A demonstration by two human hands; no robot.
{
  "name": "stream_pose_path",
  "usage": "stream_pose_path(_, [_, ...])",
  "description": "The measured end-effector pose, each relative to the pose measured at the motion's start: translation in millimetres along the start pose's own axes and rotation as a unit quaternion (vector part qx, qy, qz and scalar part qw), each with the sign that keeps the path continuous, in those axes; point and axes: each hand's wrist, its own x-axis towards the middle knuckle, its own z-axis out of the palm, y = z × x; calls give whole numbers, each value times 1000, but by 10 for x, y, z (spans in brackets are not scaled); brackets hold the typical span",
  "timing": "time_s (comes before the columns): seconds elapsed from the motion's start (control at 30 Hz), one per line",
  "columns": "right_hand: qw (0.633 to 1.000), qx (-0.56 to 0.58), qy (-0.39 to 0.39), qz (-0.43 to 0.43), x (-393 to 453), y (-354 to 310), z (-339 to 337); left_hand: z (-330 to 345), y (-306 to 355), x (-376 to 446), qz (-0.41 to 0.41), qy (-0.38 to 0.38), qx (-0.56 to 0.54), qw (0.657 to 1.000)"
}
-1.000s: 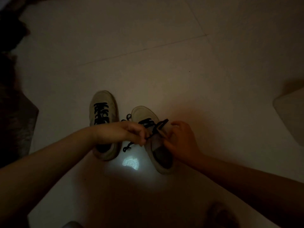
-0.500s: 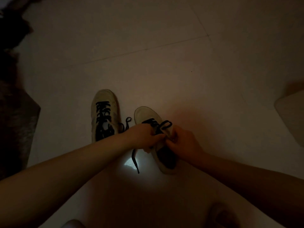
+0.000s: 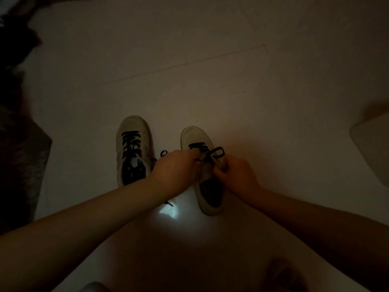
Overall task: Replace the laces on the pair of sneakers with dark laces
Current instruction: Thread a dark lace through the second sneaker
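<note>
Two pale sneakers stand side by side on a dim tiled floor. The left sneaker (image 3: 134,148) carries a dark lace through all its eyelets. The right sneaker (image 3: 197,140) has a dark lace (image 3: 212,152) only across its front eyelets, with a loop sticking out to the right. My left hand (image 3: 179,167) sits over this shoe's tongue with fingers curled on the lace. My right hand (image 3: 235,175) grips the shoe's right side near the eyelets and pinches the lace there. A loose lace end (image 3: 169,203) shows below my left wrist.
Dark cloth or a rug (image 3: 19,157) lies along the left edge. A pale rounded object (image 3: 372,148) sits at the right edge. A bright patch of light (image 3: 168,211) reflects on the floor (image 3: 189,70) between the shoes. The room is very dark.
My left hand has moved right onto the right sneaker's tongue, uncovering the left sneaker. The hanging lace end has been drawn up, with less of it showing below the wrist.
</note>
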Motion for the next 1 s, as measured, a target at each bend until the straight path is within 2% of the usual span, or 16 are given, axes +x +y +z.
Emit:
stream_pose_path(0.07, [1000,15,20,14,21,18,3,-32,-61,-20,71,-93,26,993])
stream_pose_path(0.17, [999,22,33,23,27,49,5,-170,-151,-73,147,-286,-13,947])
stream_pose_path(0.23, [999,22,28,25,21,55,10,-222,-210,-106,149,-338,1,929])
stream_pose_path(0.3, [999,36,19,24,26,36,10,-227,-245,-119,127,-345,45,929])
stream_pose_path(0.43, [999,44,10,20,36,23,17,-136,-160,-81,93,-297,110,944])
stream_pose_path(0.53, [999,37,8,18,32,25,27,-23,22,11,54,-144,78,985])
stream_pose_path(0.6, [1000,19,0,15,35,21,20,99,150,139,34,-49,85,995])
stream_pose_path(0.73, [1000,23,3,12,14,11,5,323,272,337,-40,-19,116,992])
stream_pose_path(1.0, [999,36,-5,14,16,37,38,504,195,417,-54,60,81,993])
